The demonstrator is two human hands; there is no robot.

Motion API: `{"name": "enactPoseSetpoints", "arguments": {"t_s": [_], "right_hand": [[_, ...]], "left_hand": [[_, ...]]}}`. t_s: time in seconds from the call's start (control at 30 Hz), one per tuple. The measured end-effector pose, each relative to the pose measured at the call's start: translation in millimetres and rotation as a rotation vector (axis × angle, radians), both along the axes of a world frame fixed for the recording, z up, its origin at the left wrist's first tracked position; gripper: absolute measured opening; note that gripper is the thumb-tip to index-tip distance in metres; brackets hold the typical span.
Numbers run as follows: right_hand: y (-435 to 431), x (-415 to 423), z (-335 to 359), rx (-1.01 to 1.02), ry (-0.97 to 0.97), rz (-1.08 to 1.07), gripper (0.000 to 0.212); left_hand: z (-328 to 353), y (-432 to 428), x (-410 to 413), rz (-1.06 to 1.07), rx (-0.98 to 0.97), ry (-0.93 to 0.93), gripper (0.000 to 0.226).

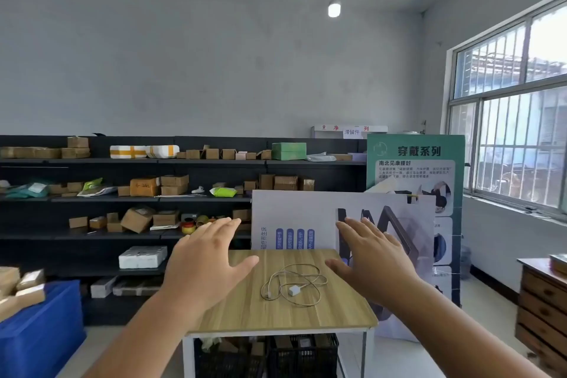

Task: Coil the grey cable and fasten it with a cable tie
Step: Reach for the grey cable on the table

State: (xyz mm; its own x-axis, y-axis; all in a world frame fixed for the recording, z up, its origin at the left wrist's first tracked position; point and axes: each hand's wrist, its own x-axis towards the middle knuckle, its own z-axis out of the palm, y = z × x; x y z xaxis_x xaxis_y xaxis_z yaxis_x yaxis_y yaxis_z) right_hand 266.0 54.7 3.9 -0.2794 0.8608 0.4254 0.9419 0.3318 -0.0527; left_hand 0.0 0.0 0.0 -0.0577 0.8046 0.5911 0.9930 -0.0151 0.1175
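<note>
Clearly nothing is under way yet in the head view: the grey cable [293, 285] lies in loose loops near the middle of the counter [245, 310], its white plug among them. The left hand [204, 258] and right hand [371, 259] hover to either side of the cable, fingers spread, holding nothing. No cable tie shows. Next, probably, picking up one cable end to start looping.

2 hands (L [204, 258], R [372, 261]) spread above loose cable [294, 284] on table [245, 310].
</note>
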Motion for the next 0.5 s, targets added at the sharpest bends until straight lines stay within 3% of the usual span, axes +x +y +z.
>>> {"name": "enactPoseSetpoints", "arguments": {"t_s": [0.27, 0.5], "right_hand": [[6.5, -41.0, -34.3, -0.044, 0.045, 0.011, 0.076], [40.7, -66.5, -98.2, -0.147, 0.111, -0.027, 0.073]], "left_hand": [[-38.0, 23.2, -50.9, -0.053, -0.005, -0.072, 0.086], [-96.6, 63.7, -76.5, -0.114, -0.159, -0.167, 0.078]]}}
